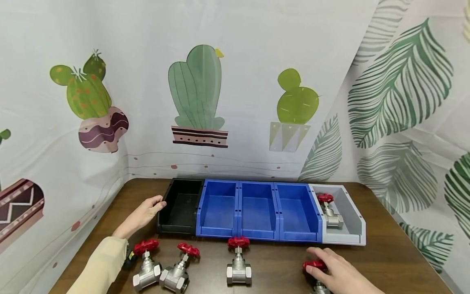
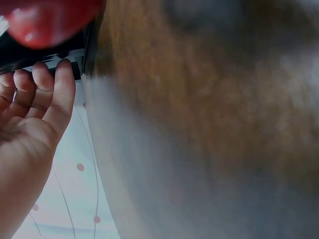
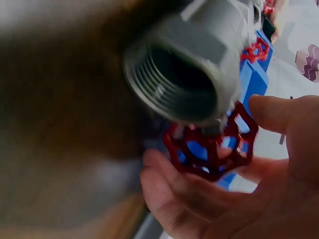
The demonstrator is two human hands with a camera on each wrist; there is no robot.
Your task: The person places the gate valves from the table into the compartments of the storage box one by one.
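Observation:
My left hand point(image 1: 148, 208) touches the left rim of a black bin point(image 1: 178, 226); in the left wrist view its slightly bent fingers point(image 2: 62, 89) meet that edge. At the front right, my right hand point(image 1: 339, 271) is around the red handwheel point(image 1: 313, 265) of a metal valve point(image 3: 194, 59). Its thumb is at one side of the wheel and its fairly straight fingers lie along the other; a firm hold is not plain. Nearest my left forearm stand two more red-wheeled valves, a left one point(image 1: 147, 273) and a right one point(image 1: 175, 275).
Another valve point(image 1: 238, 271) stands before the middle of three blue bins point(image 1: 258, 234). A grey bin point(image 1: 354, 239) at the row's right end contains a valve point(image 1: 332, 218). Beside my left sleeve is a small, partly hidden dark object point(image 1: 129, 259). Printed cloth point(image 1: 249, 102) hangs behind the wooden table point(image 1: 279, 265).

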